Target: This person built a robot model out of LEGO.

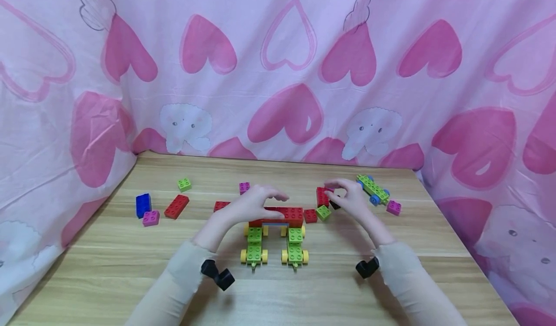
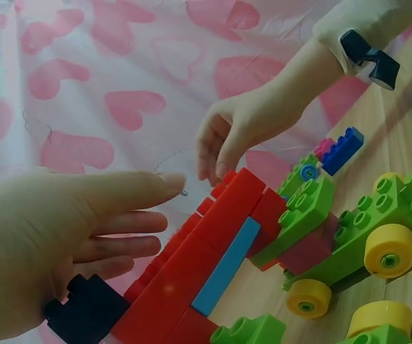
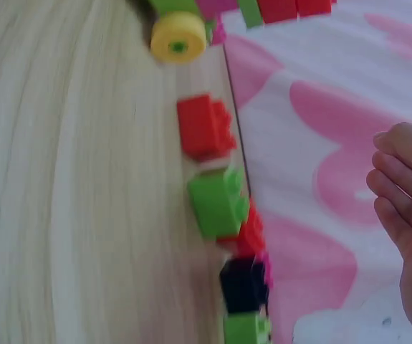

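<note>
In the head view my left hand (image 1: 254,204) hovers with thumb and fingers apart over a row of red bricks (image 1: 293,215). The row spans two green wheeled bases (image 1: 254,253) with yellow wheels. From the left wrist, straight fingers of that hand (image 2: 84,229) show beside the red row, with a black brick (image 2: 87,308) close to the palm and a blue plate (image 2: 227,265) along the row's underside. My right hand (image 1: 351,199), fingers bent loosely and holding nothing, is above a red brick (image 1: 322,197) and a partly hidden black brick (image 1: 335,203).
Near the right hand lie a green brick (image 1: 323,213) and a small red brick (image 1: 310,215). Farther right are a green base with blue wheels (image 1: 372,190) and a pink brick (image 1: 394,207). Blue (image 1: 143,205), pink (image 1: 150,218), red (image 1: 176,206) and green bricks (image 1: 184,184) lie left.
</note>
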Demonstrator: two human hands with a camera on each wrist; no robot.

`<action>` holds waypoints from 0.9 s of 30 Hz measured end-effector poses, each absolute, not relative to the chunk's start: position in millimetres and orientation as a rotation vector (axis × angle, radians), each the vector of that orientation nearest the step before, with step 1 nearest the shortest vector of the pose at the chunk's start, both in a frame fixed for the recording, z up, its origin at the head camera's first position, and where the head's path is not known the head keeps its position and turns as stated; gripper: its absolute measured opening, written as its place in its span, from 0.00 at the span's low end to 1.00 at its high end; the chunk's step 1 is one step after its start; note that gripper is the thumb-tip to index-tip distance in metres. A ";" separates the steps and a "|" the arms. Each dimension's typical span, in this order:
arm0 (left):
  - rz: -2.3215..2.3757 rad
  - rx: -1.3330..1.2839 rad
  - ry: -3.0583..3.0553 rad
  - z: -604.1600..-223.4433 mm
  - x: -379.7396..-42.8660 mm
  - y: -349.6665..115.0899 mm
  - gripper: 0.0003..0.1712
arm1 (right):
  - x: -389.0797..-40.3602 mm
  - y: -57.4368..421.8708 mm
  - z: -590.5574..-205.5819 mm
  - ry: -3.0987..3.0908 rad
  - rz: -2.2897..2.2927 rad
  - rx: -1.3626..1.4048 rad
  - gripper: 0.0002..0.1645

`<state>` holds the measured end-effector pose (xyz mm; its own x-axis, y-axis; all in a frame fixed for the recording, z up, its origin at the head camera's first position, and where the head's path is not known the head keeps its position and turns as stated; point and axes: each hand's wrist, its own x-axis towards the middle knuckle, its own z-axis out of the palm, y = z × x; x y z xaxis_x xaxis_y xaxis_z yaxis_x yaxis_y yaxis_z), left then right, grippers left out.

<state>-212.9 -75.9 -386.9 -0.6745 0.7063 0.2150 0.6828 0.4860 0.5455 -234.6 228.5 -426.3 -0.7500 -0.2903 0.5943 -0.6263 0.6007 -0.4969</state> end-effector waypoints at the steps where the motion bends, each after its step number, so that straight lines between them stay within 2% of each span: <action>1: 0.941 1.256 2.669 -387.0 -213.0 -75.3 0.23 | -235.3 232.1 -427.0 -2.373 0.976 0.721 0.12; 12: 0.893 1.179 2.620 -390.6 -212.3 -72.2 0.27 | -245.4 261.8 -440.9 -2.487 0.896 0.662 0.13; 20: 0.820 1.165 2.636 -390.9 -211.2 -71.3 0.27 | -251.7 275.4 -451.0 -2.719 0.860 0.650 0.25; 27: 0.795 1.170 2.656 -391.9 -211.5 -71.5 0.26 | -258.0 281.5 -456.3 -2.863 0.812 0.671 0.29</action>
<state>-211.5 -71.5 -391.9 -0.6903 0.7181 0.0886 0.6486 0.5599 0.5155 -258.0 281.5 -456.3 -0.8992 -0.3882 0.2017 -0.4363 0.7621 -0.4783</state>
